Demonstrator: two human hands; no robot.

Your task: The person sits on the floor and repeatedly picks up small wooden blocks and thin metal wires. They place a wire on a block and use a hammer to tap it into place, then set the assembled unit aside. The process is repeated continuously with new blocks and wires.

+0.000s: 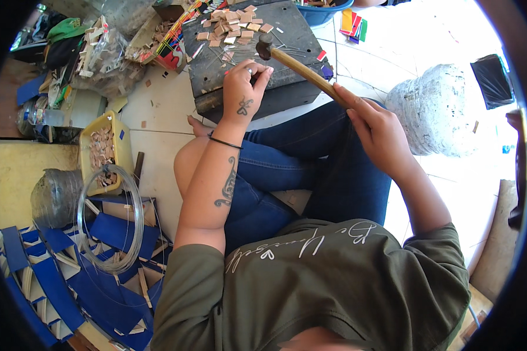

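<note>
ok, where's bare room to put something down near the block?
Bare white floor tiles lie right of the dark work block, up to the grey stone lump. A smaller strip lies between the yellow tray and the knee. Crowded: the block's far half with small tiles, and the left side.

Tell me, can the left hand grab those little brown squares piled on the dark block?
Probably yes. The left hand rests on the dark block, and the brown squares lie just beyond its fingers with nothing between; the hammer sits off to the side.
</note>
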